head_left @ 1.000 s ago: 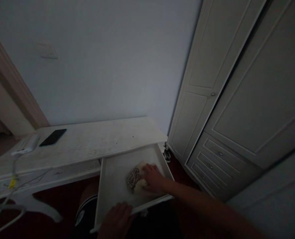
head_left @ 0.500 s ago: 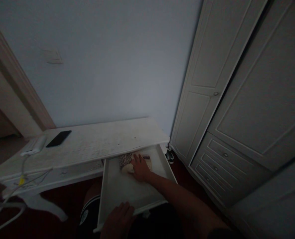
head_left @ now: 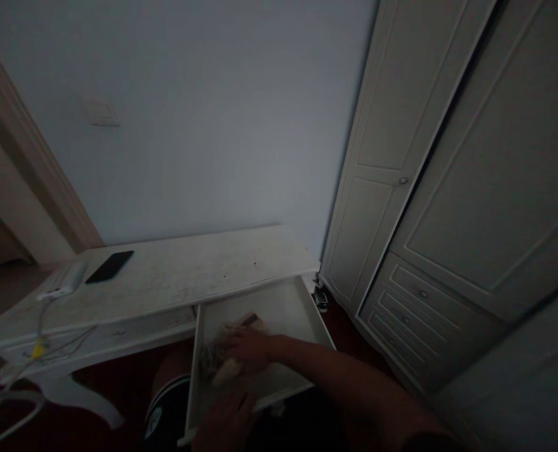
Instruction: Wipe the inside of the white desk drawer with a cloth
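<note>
A white desk drawer [head_left: 288, 307] is pulled out in front of me. Inside it, toward the left side, lies a crumpled cloth [head_left: 225, 371] in cream and brown with a patterned part, smeared by motion. My right hand [head_left: 250, 348] presses down on this cloth and grips it, its fingers blurred. At the drawer's front, my left hand [head_left: 226, 419] is curled over the front panel near the left corner, its fingers dim and partly hidden.
The white desk [head_left: 203, 260] stands against the wall. On its left lie a dark phone [head_left: 110, 267] and a white power strip [head_left: 64, 280] with a cable hanging down. A wardrobe [head_left: 377, 188] rises on the right, with a shoe [head_left: 321, 300] on the floor beside it.
My right hand has dragged the cloth from the drawer's back toward its front left, bunching it. My left hand has stayed at the front panel.
</note>
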The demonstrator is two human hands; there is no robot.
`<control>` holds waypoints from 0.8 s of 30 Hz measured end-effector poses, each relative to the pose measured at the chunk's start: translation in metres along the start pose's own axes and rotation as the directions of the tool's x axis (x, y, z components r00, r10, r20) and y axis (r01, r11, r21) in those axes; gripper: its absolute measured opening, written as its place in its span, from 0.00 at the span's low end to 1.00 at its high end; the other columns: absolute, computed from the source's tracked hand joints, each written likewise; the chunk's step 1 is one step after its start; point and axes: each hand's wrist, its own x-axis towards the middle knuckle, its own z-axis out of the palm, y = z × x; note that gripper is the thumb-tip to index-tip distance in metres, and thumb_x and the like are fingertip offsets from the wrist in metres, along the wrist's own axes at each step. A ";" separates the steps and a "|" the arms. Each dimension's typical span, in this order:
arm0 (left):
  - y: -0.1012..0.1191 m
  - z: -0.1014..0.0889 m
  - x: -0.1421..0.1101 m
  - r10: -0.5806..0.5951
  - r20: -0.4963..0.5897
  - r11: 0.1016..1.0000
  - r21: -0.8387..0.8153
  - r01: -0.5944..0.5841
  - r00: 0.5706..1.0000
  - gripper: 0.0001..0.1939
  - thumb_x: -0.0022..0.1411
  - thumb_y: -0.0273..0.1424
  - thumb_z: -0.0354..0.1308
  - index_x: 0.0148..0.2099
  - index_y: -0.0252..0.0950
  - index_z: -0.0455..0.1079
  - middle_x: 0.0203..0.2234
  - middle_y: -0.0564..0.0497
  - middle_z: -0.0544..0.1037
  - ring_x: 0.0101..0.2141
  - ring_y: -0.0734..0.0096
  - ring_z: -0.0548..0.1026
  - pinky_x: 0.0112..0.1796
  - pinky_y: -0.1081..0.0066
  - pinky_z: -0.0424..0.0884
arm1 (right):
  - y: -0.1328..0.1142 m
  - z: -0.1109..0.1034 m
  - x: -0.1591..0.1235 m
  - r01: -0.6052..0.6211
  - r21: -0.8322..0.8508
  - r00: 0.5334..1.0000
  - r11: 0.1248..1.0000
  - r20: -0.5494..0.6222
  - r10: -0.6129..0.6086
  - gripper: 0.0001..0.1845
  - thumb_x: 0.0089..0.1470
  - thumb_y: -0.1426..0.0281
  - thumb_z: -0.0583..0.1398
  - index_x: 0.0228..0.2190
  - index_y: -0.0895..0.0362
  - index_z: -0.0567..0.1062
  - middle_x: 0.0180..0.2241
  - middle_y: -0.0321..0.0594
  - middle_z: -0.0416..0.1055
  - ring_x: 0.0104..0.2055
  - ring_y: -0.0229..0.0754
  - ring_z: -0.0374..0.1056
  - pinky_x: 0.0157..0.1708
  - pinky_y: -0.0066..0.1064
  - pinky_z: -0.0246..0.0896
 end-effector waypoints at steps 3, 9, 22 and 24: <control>0.001 -0.004 0.002 0.036 -0.049 0.999 0.003 -0.036 0.998 0.16 0.65 0.28 0.57 0.54 0.45 0.71 0.43 0.55 0.84 0.38 0.68 0.81 0.37 0.71 0.74 | 0.005 -0.008 -0.043 0.169 0.061 0.975 0.984 0.133 -0.175 0.23 0.55 0.70 0.65 0.53 0.56 0.76 0.62 0.46 0.70 0.66 0.48 0.62 0.69 0.39 0.44; 0.005 -0.003 0.001 -0.003 -0.018 0.999 0.047 0.003 1.000 0.09 0.66 0.29 0.57 0.46 0.47 0.72 0.39 0.57 0.83 0.38 0.67 0.82 0.38 0.70 0.74 | 0.032 -0.029 -0.129 -0.271 -0.014 0.938 0.962 0.220 0.268 0.18 0.50 0.66 0.67 0.45 0.55 0.80 0.53 0.51 0.73 0.54 0.56 0.71 0.52 0.42 0.64; 0.001 0.003 0.000 0.028 -0.023 0.999 0.041 -0.027 0.999 0.12 0.65 0.31 0.56 0.50 0.45 0.71 0.41 0.55 0.84 0.39 0.67 0.82 0.37 0.70 0.76 | 0.039 0.001 0.029 -0.527 0.077 0.837 0.847 -0.124 0.532 0.20 0.53 0.69 0.63 0.48 0.61 0.74 0.51 0.53 0.76 0.53 0.55 0.72 0.53 0.43 0.66; 0.002 0.002 0.000 0.005 -0.029 0.999 0.041 -0.003 1.000 0.12 0.64 0.31 0.57 0.50 0.45 0.71 0.41 0.54 0.84 0.39 0.65 0.82 0.38 0.69 0.76 | 0.019 0.009 0.057 -0.456 0.090 0.878 0.885 -0.117 0.464 0.19 0.52 0.66 0.64 0.46 0.60 0.75 0.46 0.51 0.78 0.49 0.55 0.74 0.50 0.43 0.67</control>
